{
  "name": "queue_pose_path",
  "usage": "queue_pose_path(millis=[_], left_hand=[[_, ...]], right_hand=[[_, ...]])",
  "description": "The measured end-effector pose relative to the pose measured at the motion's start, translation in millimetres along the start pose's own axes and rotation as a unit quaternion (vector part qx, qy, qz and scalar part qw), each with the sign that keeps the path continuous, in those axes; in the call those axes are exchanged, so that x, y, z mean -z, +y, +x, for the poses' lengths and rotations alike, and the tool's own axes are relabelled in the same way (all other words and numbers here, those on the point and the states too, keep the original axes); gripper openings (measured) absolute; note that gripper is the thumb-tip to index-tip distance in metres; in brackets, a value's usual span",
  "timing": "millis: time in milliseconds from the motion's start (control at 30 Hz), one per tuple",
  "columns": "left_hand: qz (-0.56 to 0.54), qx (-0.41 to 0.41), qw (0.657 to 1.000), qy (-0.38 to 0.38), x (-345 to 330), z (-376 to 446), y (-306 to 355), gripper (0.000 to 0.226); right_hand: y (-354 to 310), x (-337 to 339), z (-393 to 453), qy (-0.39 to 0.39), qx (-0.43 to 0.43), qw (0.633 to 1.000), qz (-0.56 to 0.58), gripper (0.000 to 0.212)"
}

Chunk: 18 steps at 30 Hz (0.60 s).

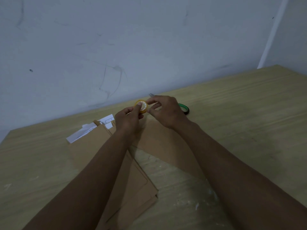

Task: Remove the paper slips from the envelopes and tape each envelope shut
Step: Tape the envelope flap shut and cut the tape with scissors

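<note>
A dim room is seen, with a scuffed pale wall behind a light wooden bench [232, 100] pushed against it. On the bench a stack of brown envelopes [93, 146] is spread beneath the forearms, and one further envelope [166, 140] lies angled to the right, under the right wrist. White paper slips [86, 131] are seen at the far end of the stack; whether they are fully withdrawn or still partly tucked in cannot be told. A pair of green-handled scissors [184, 108] is partly hidden behind the right hand.

The taping step appears to be in hand: a small yellow roll of tape [142, 106] is held up above the bench, near the wall. The roll is gripped by the left hand [127, 120], its thumb pressed on the face of the roll. The right hand [166, 110] is held just beside the roll with its fingers [152, 102] lightly curled and brought to the rim, apparently picking at the tape end; a firm pinch cannot be confirmed.

Next, the loose end probably needs to be found and drawn out, a strip cut, and the strip laid across an envelope flap.
</note>
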<state>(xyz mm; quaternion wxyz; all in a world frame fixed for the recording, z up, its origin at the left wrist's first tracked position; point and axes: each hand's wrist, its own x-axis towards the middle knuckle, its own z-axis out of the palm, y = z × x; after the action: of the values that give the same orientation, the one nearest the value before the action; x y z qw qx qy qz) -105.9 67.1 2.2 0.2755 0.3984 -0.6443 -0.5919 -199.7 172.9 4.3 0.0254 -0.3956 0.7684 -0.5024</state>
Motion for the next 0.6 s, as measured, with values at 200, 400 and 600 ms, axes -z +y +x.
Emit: queue_pose_path(millis=[200,400,600], left_hand=[[0.021,0.018,0.999,0.018,6.1,14.5,0.1,0.025],[0.165,-0.035,0.984,0.064,10.8,33.7,6.5,0.027],[0.301,0.010,0.952,0.056,12.8,46.2,9.9,0.070]], right_hand=[[-2.0,-14.6,8.3,0.037,-0.008,0.999,0.012,0.010],[-14.9,-25.2,29.1,0.019,-0.213,0.977,-0.022,0.004],[-25.8,-32.3,46.1,-0.036,-0.312,0.948,-0.042,0.058]])
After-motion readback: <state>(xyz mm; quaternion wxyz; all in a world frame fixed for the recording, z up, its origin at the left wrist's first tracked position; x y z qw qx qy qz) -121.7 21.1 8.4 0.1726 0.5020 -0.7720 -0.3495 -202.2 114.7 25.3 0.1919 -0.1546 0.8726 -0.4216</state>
